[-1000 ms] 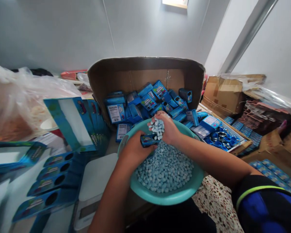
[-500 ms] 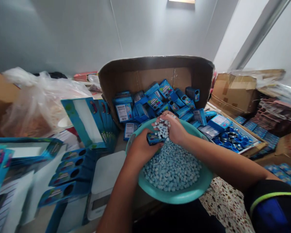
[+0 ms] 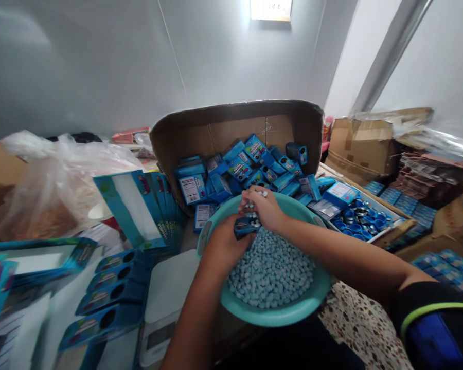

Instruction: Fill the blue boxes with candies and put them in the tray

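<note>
Head view: left hand (image 3: 224, 244) grips a small blue container (image 3: 245, 226), right hand (image 3: 263, 207) cupped around pale blue candies (image 3: 270, 270) — tilt wrong, and they could scatter past the teal plastic basin (image 3: 293, 313).

A packing workroom: cardboard cartons (image 3: 364, 144), stacked blue boxes (image 3: 239, 164), bulk candies (image 3: 272, 272).

I see my left hand (image 3: 226, 241) gripping a small blue candy box (image 3: 246, 225) over the teal basin (image 3: 278, 313), which is heaped with pale blue candies (image 3: 270, 270). My right hand (image 3: 263, 205) is cupped against the box's open end, a few candies in its fingers. Behind the basin, a tipped cardboard carton (image 3: 200, 131) spills filled blue boxes (image 3: 239, 167). A white scale (image 3: 165, 293) sits left of the basin.
</note>
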The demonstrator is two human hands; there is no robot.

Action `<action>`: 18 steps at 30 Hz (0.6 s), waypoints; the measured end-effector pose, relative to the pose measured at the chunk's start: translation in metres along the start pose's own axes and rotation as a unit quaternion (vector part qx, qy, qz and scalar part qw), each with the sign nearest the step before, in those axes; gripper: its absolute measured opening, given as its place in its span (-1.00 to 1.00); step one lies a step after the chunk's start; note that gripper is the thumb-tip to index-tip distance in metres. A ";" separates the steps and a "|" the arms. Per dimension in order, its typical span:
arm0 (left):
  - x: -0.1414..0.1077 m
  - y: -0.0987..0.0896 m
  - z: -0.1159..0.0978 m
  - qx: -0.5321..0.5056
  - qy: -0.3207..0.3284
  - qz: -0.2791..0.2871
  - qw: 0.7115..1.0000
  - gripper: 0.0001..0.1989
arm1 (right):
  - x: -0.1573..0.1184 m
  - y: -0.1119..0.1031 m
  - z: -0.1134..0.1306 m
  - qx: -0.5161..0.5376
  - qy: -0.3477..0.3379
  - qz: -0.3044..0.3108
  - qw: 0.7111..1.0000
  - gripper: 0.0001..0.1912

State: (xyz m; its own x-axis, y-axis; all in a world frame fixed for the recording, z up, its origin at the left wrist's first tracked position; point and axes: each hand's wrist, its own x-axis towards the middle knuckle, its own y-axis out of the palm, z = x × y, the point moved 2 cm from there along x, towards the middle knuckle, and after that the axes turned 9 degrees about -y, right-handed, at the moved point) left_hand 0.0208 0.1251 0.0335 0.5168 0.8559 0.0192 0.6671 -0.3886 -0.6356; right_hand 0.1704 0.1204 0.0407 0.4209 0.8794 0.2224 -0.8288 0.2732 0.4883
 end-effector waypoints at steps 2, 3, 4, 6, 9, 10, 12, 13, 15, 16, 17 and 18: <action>0.001 -0.003 0.000 -0.010 0.006 -0.019 1.000 -0.56 | -0.003 0.001 0.004 0.013 -0.003 0.022 1.000 -0.62; 0.001 -0.004 -0.001 -0.011 0.013 -0.029 0.999 -0.57 | -0.004 0.001 0.007 0.020 -0.009 0.034 0.999 -0.61; 0.001 -0.005 -0.001 -0.011 0.018 -0.037 0.999 -0.58 | -0.006 0.001 0.009 0.023 -0.016 0.047 0.998 -0.60; 0.002 -0.006 -0.002 -0.010 0.007 -0.041 0.999 -0.61 | -0.007 0.002 0.012 0.023 -0.031 0.076 0.996 -0.62; 0.003 -0.006 -0.001 -0.009 -0.024 -0.027 0.999 -0.61 | -0.006 0.002 0.011 0.019 -0.029 0.085 0.996 -0.69; 0.003 -0.006 -0.001 -0.013 -0.023 -0.027 0.999 -0.61 | -0.006 0.002 0.010 0.021 -0.022 0.082 0.996 -0.72; 0.004 -0.006 0.000 -0.036 -0.010 -0.033 0.999 -0.60 | -0.006 0.003 0.011 0.028 -0.012 0.081 0.996 -0.78; 0.005 -0.007 0.002 -0.049 -0.007 -0.038 0.998 -0.59 | -0.006 0.003 0.012 0.032 -0.010 0.084 0.996 -0.79; 0.006 -0.007 0.005 -0.061 -0.015 -0.049 0.997 -0.57 | -0.009 0.005 0.015 0.042 -0.001 0.092 0.995 -0.77; 0.007 -0.007 0.007 -0.058 -0.019 -0.054 0.997 -0.56 | -0.010 0.006 0.017 0.046 0.006 0.094 0.994 -0.76; 0.007 -0.007 0.008 -0.051 -0.018 -0.060 0.997 -0.56 | -0.011 0.006 0.017 0.047 0.013 0.095 0.994 -0.75; 0.007 -0.007 0.009 -0.044 -0.014 -0.068 0.997 -0.56 | -0.012 0.006 0.017 0.046 0.019 0.099 0.994 -0.74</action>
State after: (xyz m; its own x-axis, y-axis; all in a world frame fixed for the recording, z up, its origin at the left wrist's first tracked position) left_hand 0.0144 0.1371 0.0310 0.4037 0.9115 0.0791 0.7756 -0.2951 -0.5580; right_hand 0.1670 0.1051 0.0553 0.2377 0.9269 0.2903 -0.8559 0.0586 0.5137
